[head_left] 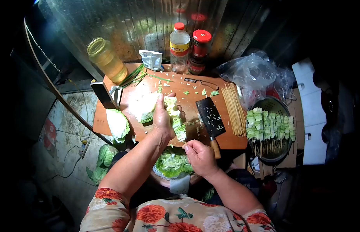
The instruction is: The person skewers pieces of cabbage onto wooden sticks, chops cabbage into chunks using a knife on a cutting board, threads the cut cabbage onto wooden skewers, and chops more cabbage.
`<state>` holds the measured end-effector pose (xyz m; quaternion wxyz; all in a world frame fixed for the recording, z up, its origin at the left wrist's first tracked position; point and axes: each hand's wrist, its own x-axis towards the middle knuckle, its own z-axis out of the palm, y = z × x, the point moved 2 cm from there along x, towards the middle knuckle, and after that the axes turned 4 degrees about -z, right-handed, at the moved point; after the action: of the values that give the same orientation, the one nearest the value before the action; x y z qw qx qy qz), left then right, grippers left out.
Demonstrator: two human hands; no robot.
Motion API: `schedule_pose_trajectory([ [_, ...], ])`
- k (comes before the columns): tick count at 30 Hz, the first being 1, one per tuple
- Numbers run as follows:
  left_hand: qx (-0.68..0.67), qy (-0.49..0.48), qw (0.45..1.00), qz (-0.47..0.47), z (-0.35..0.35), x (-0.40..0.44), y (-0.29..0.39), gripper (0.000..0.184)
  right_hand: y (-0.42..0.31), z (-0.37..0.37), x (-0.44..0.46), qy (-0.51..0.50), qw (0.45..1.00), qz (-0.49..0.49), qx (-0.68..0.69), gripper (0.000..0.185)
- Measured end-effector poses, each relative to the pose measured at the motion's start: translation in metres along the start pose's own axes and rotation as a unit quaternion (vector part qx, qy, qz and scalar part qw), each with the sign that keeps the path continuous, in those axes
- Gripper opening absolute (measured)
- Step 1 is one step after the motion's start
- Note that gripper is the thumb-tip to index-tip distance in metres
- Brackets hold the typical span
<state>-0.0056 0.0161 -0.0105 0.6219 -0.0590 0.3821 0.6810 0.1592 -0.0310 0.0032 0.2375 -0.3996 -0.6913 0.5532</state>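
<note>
Two hands hold a cabbage skewer point(179, 129) over the near edge of the wooden board point(232, 144).
The left hand point(163, 118) curls round the cabbage pieces from the left, while the right hand point(200, 157), nearer the body, pinches the stick's near end between thumb and fingertips; the stick appears to run up through the pieces, though the leaves hide most of it. A cut cabbage chunk point(147, 114), partly washed out by glare, lies left of the left hand, and a cabbage wedge point(117, 125) farther left. Right of the hands, a cleaver point(211, 116) rests with its handle toward the person, beside a row of bamboo sticks point(233, 110). Beyond, at far right, filled skewers point(271, 125) lie across a colander point(272, 103). Shredded cabbage leaves point(173, 163) sit below the board's near edge.
</note>
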Motion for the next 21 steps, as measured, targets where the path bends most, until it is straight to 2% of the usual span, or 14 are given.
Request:
schedule_pose_trajectory([
  [5, -0.027, 0.019, 0.999, -0.008, 0.003, -0.005, -0.005, 0.043, -0.007, 0.002, -0.002, 0.054, 0.996, -0.064, -0.024, 0.015],
  [9, -0.024, 0.012, 1.0, -0.008, 0.003, -0.005, -0.006, 0.042, -0.003, 0.003, -0.001, 0.043, 0.998, -0.054, -0.009, 0.017],
  [12, -0.032, 0.033, 0.999, -0.024, 0.002, -0.005, -0.008, 0.042, 0.0, 0.002, -0.001, 0.033, 0.999, -0.017, 0.02, 0.017],
  [18, -0.02, 0.051, 0.998, -0.04, -0.001, -0.006, -0.009, 0.04, 0.004, 0.008, -0.001, -0.018, 0.981, 0.048, 0.187, 0.022],
  [19, -0.012, 0.017, 0.999, -0.038, -0.008, -0.001, -0.009, 0.044, 0.005, 0.01, -0.001, -0.023, 0.974, 0.07, 0.212, 0.022],
  [21, -0.003, 0.016, 0.999, -0.041, -0.01, 0.0, -0.008, 0.044, 0.004, 0.012, 0.0, -0.016, 0.965, 0.093, 0.243, 0.022],
])
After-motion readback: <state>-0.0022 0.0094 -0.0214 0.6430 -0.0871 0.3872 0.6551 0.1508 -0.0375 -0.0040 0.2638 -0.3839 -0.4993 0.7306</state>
